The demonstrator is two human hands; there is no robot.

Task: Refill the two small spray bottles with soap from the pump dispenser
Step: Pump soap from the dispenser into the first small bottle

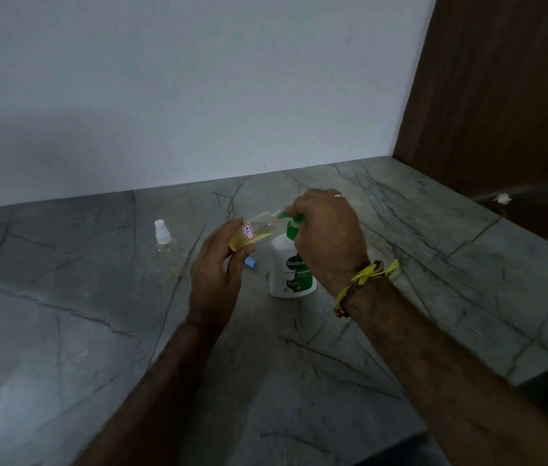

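My left hand (213, 274) holds a small clear spray bottle (252, 233), tilted with its open neck against the green nozzle of the pump dispenser. Yellowish soap fills part of it, and a white label with red edging is on its side. The white soap dispenser (291, 267) stands on the counter with its green pump head under my right hand (328, 237), which covers and presses it. A second small clear spray bottle (165, 242) with a white spray cap stands upright to the left. A small blue cap (251, 263) lies on the counter behind my left hand.
A grey veined stone counter (97, 331) runs against a pale wall (198, 95). A brown wooden panel (501, 79) rises at the right. The counter's front edge drops off at the lower right. A small white scrap (502, 198) lies beyond the counter at the far right.
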